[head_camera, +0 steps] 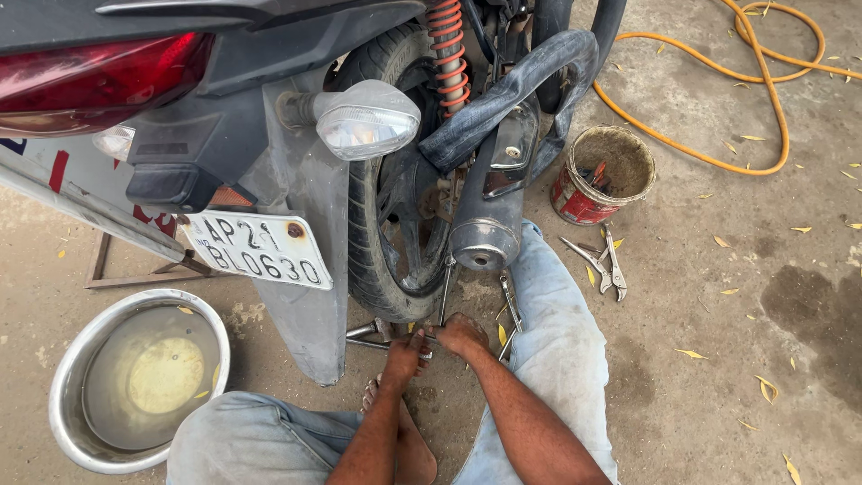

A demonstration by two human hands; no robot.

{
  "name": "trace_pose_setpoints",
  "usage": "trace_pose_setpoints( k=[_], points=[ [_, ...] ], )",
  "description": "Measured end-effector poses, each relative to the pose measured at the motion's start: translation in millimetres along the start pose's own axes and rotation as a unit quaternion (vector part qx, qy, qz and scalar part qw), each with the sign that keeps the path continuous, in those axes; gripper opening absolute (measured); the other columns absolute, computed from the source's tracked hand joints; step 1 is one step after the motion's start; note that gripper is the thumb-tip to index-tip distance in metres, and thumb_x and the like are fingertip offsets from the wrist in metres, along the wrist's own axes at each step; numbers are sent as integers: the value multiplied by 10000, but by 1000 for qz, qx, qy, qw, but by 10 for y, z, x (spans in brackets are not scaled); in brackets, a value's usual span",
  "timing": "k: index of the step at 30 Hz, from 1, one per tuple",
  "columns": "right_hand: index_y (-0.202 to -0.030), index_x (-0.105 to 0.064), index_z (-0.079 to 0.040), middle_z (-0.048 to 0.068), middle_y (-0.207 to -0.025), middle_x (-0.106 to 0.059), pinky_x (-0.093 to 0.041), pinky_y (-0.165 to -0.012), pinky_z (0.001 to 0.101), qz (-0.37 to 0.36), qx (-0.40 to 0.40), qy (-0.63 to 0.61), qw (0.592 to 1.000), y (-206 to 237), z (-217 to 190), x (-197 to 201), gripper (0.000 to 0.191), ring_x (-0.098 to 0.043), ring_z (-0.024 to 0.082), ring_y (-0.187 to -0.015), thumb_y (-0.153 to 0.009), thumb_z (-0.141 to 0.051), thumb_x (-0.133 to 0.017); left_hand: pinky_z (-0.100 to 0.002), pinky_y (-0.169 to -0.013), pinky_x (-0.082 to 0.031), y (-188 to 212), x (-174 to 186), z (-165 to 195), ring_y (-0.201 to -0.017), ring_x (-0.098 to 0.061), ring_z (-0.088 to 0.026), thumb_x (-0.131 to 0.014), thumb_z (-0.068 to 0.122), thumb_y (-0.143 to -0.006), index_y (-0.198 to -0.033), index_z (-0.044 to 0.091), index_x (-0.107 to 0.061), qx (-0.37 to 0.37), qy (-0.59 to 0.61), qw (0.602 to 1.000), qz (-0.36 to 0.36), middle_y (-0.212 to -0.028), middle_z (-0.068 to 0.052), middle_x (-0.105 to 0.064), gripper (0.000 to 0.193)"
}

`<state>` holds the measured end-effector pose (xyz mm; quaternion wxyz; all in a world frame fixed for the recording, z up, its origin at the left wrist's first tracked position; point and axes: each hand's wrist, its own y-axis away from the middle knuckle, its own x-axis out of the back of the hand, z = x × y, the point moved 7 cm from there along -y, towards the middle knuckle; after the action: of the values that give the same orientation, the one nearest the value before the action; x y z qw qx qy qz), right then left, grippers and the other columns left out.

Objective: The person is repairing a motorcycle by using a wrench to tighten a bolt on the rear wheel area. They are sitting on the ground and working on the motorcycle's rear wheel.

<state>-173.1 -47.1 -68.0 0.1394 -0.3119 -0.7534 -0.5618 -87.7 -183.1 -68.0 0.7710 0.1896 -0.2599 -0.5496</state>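
Both hands, the left hand [404,355] and the right hand [461,334], are closed around metal tyre levers [388,342] on the ground under the rear tyre [382,229]. The levers look stiff and probably slippery, so it seems best to grip them at the far ends.

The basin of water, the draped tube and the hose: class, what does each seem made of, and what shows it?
Basin: probably steel, its rim shiny and silvery.
Tube over the exhaust: likely rubber, matte black, limp and folded.
Hose: plastic or rubber, smooth orange, lying in loose curves.
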Motion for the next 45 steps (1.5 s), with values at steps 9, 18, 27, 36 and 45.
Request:
trace_pose_setpoints(
  k=[9, 18, 27, 36, 45],
  points=[
    [-1134, -734, 13, 247, -1161, -719, -528, -998, 511, 99, 31, -52, 993, 107, -60, 190, 653, -692, 400, -1134, -918, -584, -580, -479, -941, -511, 454, -317, 410, -1135, -618, -389, -759, 212, -810, -1136, -24, -629, -189, -422, 880, 114, -1222, -220, -595, 423],
    [-932, -777, 34, 256, -976, -754, -540, -940, 506, 68, 92, -64, 991, 81, -70, 138, 705, -732, 381, -1008, -922, -633, -550, -522, -879, -522, 667, -239, 301, -1110, -621, -452, -724, 221, -845, -1243, 21, -605, -207, -265, 926, 172, -1308, -220, -582, 460],
    [-926, -760, 0, 211, -942, -762, -572, -863, 465, 60, 98, -60, 992, 37, -129, 123, 518, -761, 307, -916, -858, -502, -656, -455, -923, -539, 300, -444, 262, -1074, -687, -332, -743, 332, -876, -1270, -10, -571, -129, -458, 877, 69, -1221, -212, -646, 549],
    [-991, -788, 23, 237, -1006, -773, -557, -929, 462, 81, 87, -83, 989, -288, -76, 141, 501, -751, 355, -998, -835, -433, -652, -472, -809, -547, 142, -283, 399, -908, -707, -375, -759, 275, -831, -1053, 2, -712, -207, -375, 897, 110, -986, -207, -741, 355],
    [-1098, -767, 3, 240, -1154, -728, -521, -1016, 489, 22, 63, 22, 998, -396, -66, 46, 601, -694, 391, -1145, -922, -525, -539, -321, -584, -586, -58, -248, 59, -658, -750, -238, -663, 132, -883, -1051, -33, -675, 64, 198, 963, -170, -952, -156, -769, 236]
  ],
)
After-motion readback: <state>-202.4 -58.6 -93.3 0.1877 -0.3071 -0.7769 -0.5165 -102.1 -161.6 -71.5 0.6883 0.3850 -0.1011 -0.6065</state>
